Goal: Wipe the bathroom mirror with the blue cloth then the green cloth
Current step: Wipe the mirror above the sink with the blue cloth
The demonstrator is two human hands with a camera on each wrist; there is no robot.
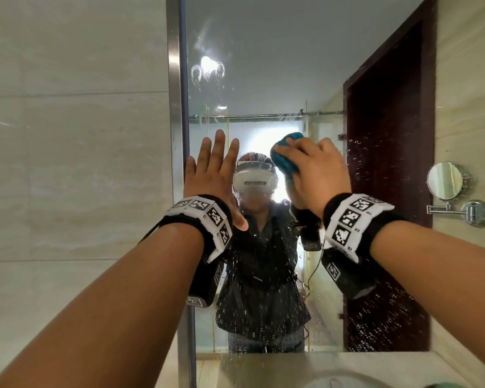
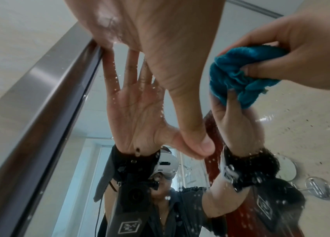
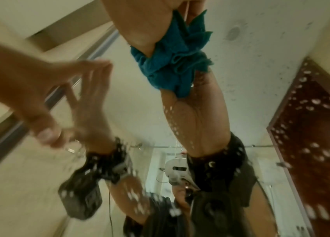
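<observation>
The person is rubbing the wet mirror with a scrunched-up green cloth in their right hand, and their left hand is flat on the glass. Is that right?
Not quite: the scrunched-up cloth is blue, not green, as the head view shows. The rest holds: the right hand grips it against the droplet-covered bathroom mirror, and the left hand lies flat on the glass.

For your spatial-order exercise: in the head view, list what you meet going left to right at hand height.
Tiled wall → mirror frame → left hand → blue cloth → right hand → round wall mirror.
</observation>
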